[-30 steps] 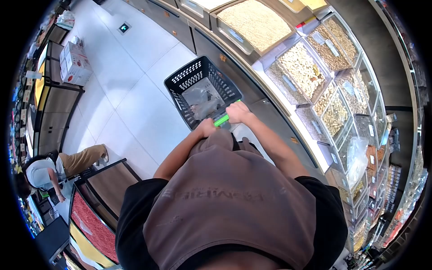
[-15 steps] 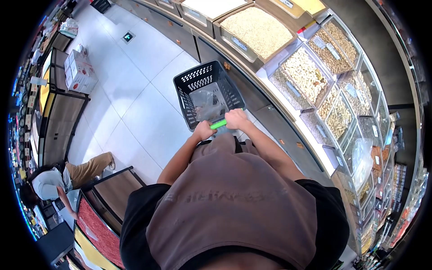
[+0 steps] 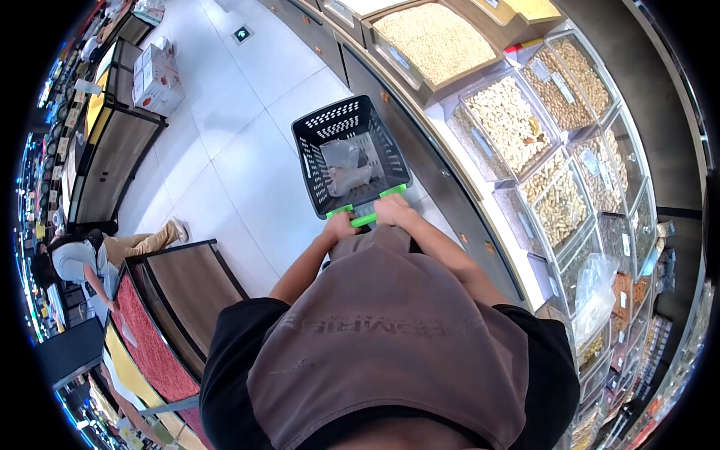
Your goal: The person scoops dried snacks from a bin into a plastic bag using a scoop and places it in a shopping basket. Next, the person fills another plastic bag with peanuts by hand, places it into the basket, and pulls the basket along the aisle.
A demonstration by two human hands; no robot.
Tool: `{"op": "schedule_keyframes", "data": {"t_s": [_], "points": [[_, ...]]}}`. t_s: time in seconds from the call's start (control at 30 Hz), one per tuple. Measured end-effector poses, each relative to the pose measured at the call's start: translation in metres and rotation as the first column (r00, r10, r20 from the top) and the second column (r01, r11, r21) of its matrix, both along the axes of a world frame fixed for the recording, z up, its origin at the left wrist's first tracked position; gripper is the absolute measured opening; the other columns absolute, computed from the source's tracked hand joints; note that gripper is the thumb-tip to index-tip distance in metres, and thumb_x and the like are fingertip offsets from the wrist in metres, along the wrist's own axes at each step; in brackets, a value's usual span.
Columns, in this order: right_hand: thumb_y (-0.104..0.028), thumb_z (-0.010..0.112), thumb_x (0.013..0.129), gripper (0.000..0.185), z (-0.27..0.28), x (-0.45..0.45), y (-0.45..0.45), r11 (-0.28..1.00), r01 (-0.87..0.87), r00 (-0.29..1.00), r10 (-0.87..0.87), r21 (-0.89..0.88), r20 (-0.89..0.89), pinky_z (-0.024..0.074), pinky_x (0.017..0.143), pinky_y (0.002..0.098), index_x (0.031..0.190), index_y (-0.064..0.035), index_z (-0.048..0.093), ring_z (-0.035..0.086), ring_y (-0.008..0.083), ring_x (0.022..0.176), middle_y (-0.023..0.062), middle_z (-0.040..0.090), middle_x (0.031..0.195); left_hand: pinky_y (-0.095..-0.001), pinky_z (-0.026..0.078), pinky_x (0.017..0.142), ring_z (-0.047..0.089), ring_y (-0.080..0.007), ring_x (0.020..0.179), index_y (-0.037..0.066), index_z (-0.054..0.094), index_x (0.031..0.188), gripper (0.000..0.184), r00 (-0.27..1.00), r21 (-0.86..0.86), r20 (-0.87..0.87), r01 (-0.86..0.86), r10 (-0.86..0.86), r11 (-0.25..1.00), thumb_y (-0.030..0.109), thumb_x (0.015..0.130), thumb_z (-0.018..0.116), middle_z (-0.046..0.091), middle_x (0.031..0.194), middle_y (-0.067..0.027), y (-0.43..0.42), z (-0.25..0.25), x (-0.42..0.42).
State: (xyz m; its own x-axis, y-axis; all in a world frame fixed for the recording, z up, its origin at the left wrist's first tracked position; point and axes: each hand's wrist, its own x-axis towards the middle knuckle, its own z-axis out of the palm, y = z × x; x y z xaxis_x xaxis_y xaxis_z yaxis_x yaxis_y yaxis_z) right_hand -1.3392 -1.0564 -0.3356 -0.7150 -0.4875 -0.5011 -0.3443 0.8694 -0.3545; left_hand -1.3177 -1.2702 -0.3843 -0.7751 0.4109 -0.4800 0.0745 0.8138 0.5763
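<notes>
In front of my body is a black shopping basket (image 3: 390,146) with perforated walls. Its bright green handle (image 3: 365,220) runs across the side nearest me. My left hand (image 3: 341,224) is closed around the handle's left part, and my right hand (image 3: 393,209) grips it on the right. Clear plastic bags (image 3: 347,169) lie inside the basket; what they contain is hard to make out.
Along the right runs a counter of clear bins with peanuts (image 3: 504,112), other nuts and grain (image 3: 435,41). A plastic bag (image 3: 595,289) hangs over the bins. At left, a person (image 3: 86,262) reaches over a red-filled display (image 3: 154,330). White boxes (image 3: 157,82) stand farther off.
The view has shifted, with the floor, boxes and shelves sliding across it. The basket's near rim has come closer to level, showing more green at both handle ends. Both hands keep their grip.
</notes>
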Motion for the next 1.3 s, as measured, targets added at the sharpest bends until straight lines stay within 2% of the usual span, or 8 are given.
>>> {"op": "schedule_keyframes", "data": {"t_s": [0.13, 0.23, 0.33, 0.5, 0.57, 0.83, 1.07, 1.3], "points": [[-0.029, 0.067, 0.070, 0.031, -0.008, 0.034, 0.034, 0.997, -0.081, 0.997, 0.081, 0.008, 0.014, 0.0542, 0.079, 0.0433, 0.089, -0.0053, 0.074, 0.069, 0.0341, 0.090, 0.0178, 0.071, 0.092, -0.0431, 0.052, 0.081, 0.067, -0.0366, 0.089, 0.007, 0.074, 0.091, 0.041, 0.986, -0.003, 0.115, -0.117, 0.117, 0.993, 0.036, 0.063, 0.074, 0.070, 0.089, -0.0208, 0.038, -0.008, 0.053], [-0.029, 0.067, 0.071, 0.028, -0.018, 0.049, 0.058, 0.986, -0.153, 0.988, 0.153, 0.063, 0.010, 0.0547, 0.078, 0.0429, 0.086, -0.0059, 0.074, 0.069, 0.0330, 0.088, 0.0170, 0.071, 0.091, -0.0424, 0.052, 0.083, 0.067, -0.0364, 0.091, 0.010, 0.075, 0.098, 0.044, 0.979, -0.100, 0.195, -0.041, 0.060, 0.994, 0.039, 0.067, 0.073, 0.070, 0.096, -0.0213, 0.064, -0.029, 0.075], [-0.025, 0.067, 0.068, 0.023, -0.014, 0.071, 0.077, 0.990, -0.140, 0.990, 0.141, 0.018, -0.021, 0.0556, 0.069, 0.0430, 0.080, -0.0072, 0.074, 0.070, 0.0331, 0.080, 0.0176, 0.071, 0.083, -0.0446, 0.053, 0.081, 0.067, -0.0376, 0.089, 0.006, 0.073, 0.095, 0.047, 0.978, -0.078, 0.205, -0.013, 0.028, 0.997, 0.045, 0.069, 0.072, 0.070, 0.094, -0.0225, 0.081, -0.030, 0.091], [-0.022, 0.067, 0.067, 0.021, -0.003, 0.071, 0.091, 0.994, -0.108, 0.989, 0.107, -0.004, -0.105, 0.0556, 0.070, 0.0426, 0.080, -0.0064, 0.074, 0.070, 0.0333, 0.080, 0.0174, 0.071, 0.081, -0.0464, 0.052, 0.081, 0.067, -0.0390, 0.089, 0.005, 0.073, 0.093, 0.050, 0.990, -0.135, 0.117, 0.091, -0.075, 0.987, 0.050, 0.071, 0.071, 0.069, 0.093, -0.0234, 0.095, -0.023, 0.083], [-0.021, 0.067, 0.066, 0.021, 0.000, 0.075, 0.094, 0.993, -0.116, 0.985, 0.114, -0.004, -0.131, 0.0556, 0.070, 0.0425, 0.080, -0.0061, 0.073, 0.070, 0.0332, 0.080, 0.0173, 0.071, 0.081, -0.0472, 0.052, 0.081, 0.067, -0.0395, 0.090, 0.004, 0.072, 0.092, 0.052, 0.995, -0.136, 0.097, 0.033, -0.020, 0.990, 0.051, 0.070, 0.070, 0.069, 0.091, -0.0238, 0.097, -0.019, 0.082], [-0.021, 0.063, 0.067, 0.020, 0.023, 0.061, 0.106, 0.996, -0.085, 0.971, 0.085, 0.010, -0.226, 0.0550, 0.070, 0.0435, 0.077, -0.0064, 0.072, 0.070, 0.0324, 0.079, 0.0174, 0.071, 0.081, -0.0473, 0.052, 0.082, 0.066, -0.0409, 0.088, 0.007, 0.072, 0.097, 0.038, 0.984, -0.072, 0.130, -0.111, 0.119, 0.991, 0.036, 0.073, 0.066, 0.068, 0.092, -0.0246, 0.111, 0.020, 0.079], [-0.022, 0.062, 0.068, 0.023, 0.015, 0.078, 0.091, 0.999, -0.042, 0.970, 0.038, -0.012, -0.239, 0.0552, 0.071, 0.0431, 0.078, -0.0037, 0.072, 0.070, 0.0339, 0.078, 0.0195, 0.070, 0.079, -0.0475, 0.052, 0.082, 0.066, -0.0404, 0.086, 0.009, 0.072, 0.099, 0.034, 0.990, -0.107, -0.092, -0.112, 0.102, 0.988, 0.028, 0.072, 0.064, 0.068, 0.090, -0.0236, 0.094, 0.007, 0.089], [-0.020, 0.062, 0.067, 0.023, 0.012, 0.097, 0.084, 0.996, -0.032, 0.982, 0.016, -0.084, -0.187, 0.0550, 0.074, 0.0440, 0.078, -0.0025, 0.073, 0.069, 0.0356, 0.079, 0.0212, 0.069, 0.079, -0.0475, 0.052, 0.081, 0.065, -0.0409, 0.086, 0.007, 0.072, 0.095, 0.027, 0.971, -0.095, -0.099, -0.227, 0.218, 0.969, 0.021, 0.072, 0.066, 0.068, 0.089, -0.0237, 0.091, 0.031, 0.113]]}}
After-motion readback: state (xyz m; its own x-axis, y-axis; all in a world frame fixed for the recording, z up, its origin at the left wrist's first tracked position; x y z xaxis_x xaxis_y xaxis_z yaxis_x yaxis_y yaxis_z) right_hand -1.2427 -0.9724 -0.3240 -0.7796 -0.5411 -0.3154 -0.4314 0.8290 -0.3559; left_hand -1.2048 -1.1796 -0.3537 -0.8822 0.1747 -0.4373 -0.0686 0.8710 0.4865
